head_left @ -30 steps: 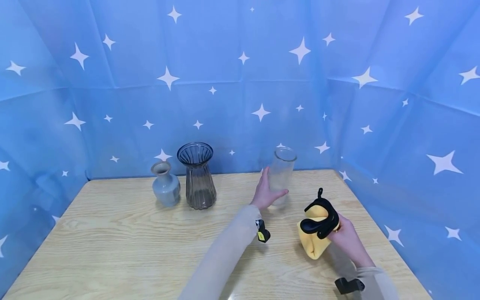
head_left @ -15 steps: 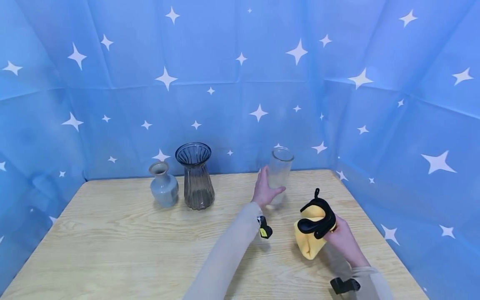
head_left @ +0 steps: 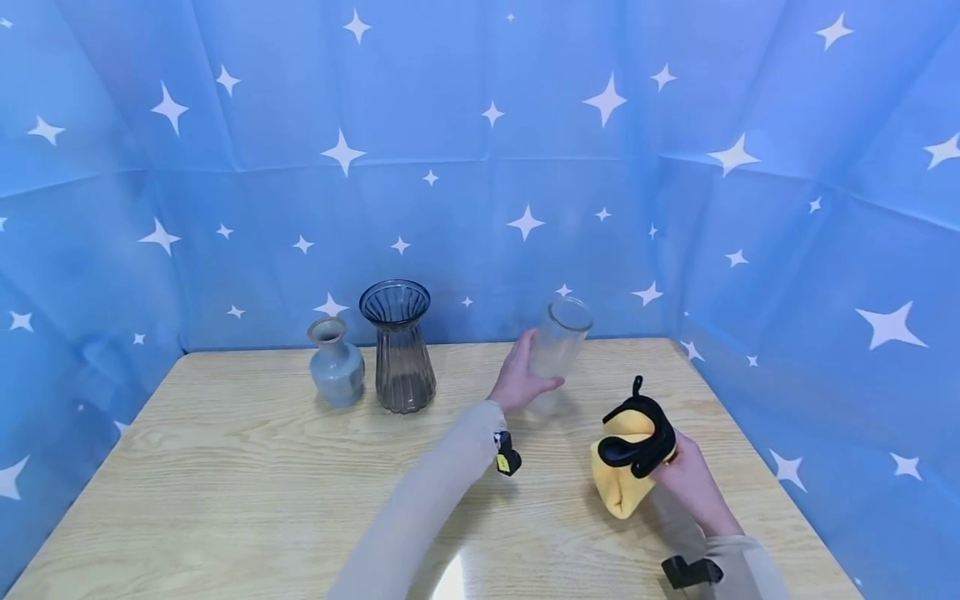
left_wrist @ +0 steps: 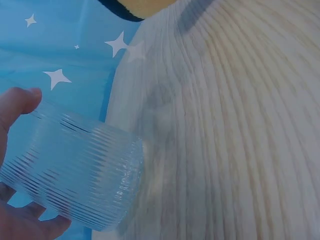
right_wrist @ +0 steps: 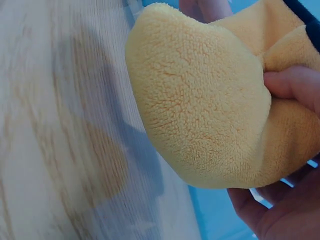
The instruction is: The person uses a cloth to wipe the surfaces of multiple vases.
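A clear ribbed glass vase [head_left: 561, 346] leans to the right in the head view, gripped by my left hand [head_left: 519, 377]. In the left wrist view, the thumb lies along one side of the vase [left_wrist: 82, 162] and the other fingers curl round the opposite side, its base just over the table. My right hand [head_left: 693, 477] pinches a bunched yellow cleaning cloth [head_left: 621, 482] with black edging and a small loop. Close up in the right wrist view, the plush cloth [right_wrist: 195, 100] bulges forward from the fingers and casts a shadow on the wood.
A small blue-grey ceramic vase [head_left: 337, 372] and a taller smoky fluted glass vase [head_left: 403, 371] stand upright at the back left of the wooden table [head_left: 247, 483]. A blue curtain [head_left: 450, 192] with white stars encloses the back and both sides.
My left hand has shifted slightly left, tipping the clear vase from nearly upright to a lean, base leftward. My right hand and the cloth have barely moved.
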A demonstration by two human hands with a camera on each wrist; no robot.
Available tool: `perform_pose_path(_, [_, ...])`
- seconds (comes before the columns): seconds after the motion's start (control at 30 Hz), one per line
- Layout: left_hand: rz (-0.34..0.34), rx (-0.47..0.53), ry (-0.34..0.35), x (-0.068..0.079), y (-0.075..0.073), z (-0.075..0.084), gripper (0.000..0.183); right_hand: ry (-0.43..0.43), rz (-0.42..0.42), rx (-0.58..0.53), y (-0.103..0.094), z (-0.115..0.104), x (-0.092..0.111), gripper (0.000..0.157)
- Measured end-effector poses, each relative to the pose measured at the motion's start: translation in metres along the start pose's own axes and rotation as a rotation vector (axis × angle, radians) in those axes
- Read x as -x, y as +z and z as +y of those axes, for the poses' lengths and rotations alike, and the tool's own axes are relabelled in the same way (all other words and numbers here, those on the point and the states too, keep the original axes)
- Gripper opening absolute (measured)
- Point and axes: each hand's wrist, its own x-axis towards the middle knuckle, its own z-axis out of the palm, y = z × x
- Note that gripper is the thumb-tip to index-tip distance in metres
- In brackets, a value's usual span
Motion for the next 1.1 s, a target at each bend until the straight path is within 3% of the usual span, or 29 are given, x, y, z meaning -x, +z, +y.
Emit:
perform_pose_path(0.4, [-0.021,0.194,-0.008,0.035,-0.039,-0.011,0.094,0.013,-0.041,0.005,0.004,-0.007,0.005,0.025])
perform_pose_path(0.63, [-0.053,0.198,-0.001,0.055,-0.062,-0.010,0.089,-0.031,-0.034,0.003,0.009,-0.005,0.004,0.026])
perform_pose_path(0.93, [-0.107,0.236,-0.087,0.082,-0.083,-0.009,0.092,-0.025,-0.035,0.005,0.015,-0.007,0.001,0.023])
perform_pose_path(1.1, [-0.127,0.208,-0.084,0.096,-0.091,-0.015,0.089,-0.029,-0.046,-0.003,0.017,-0.007,0.000,0.027])
